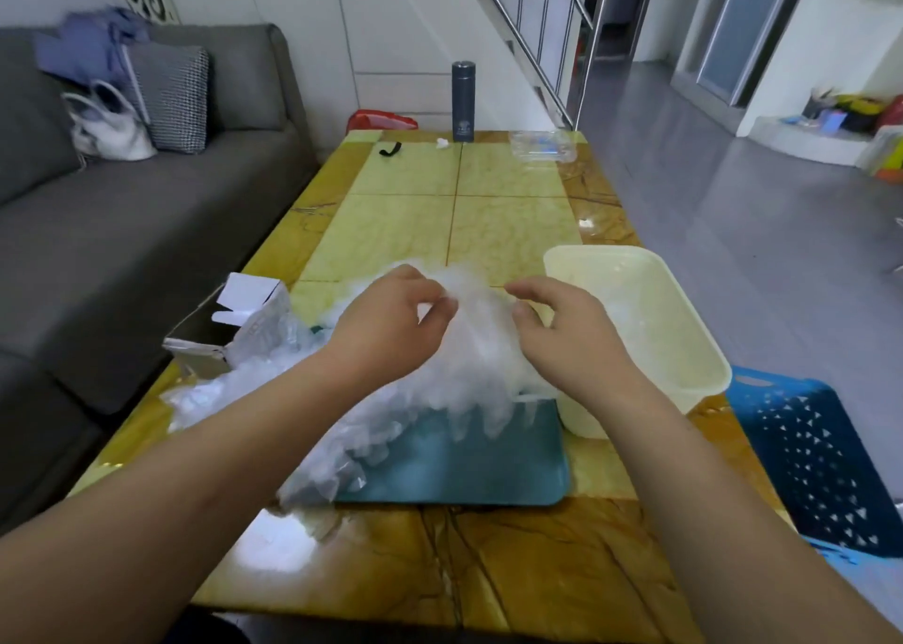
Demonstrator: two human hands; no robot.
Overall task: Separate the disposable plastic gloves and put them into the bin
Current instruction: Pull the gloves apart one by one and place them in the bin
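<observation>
Head view, seated at the table (488, 570).

Left hand (386, 321): fingers curled, thumb and forefinger pinching a fold of clear film at the top of the gloves (469, 365). Wrist raised above the heap.

Right hand (562, 331): fingers curled too, tips nipping the same clump from its right side. The two hands sit near each other with the film bunched between them.

Gloves: one crumpled, translucent mass. The upper part is lifted in my hands; the rest drapes down over the teal tray (464, 467) and spills off its left edge onto the table, towards the torn-open cardboard box (234, 331). I cannot pick out single gloves in the bunch.

Bin (601, 251): cream plastic, rectangular, just right of the tray, near the table's right edge. My right hand is beside its left wall. Something pale and filmy lies inside; I cannot tell clearly what.

Far end of table: dark flask (463, 101) upright, black strap (390, 149) to its left, clear packaging (542, 147) to its right.

Off table: blue perforated basket (806, 463) at the right, grey sofa (122, 213) at the left
</observation>
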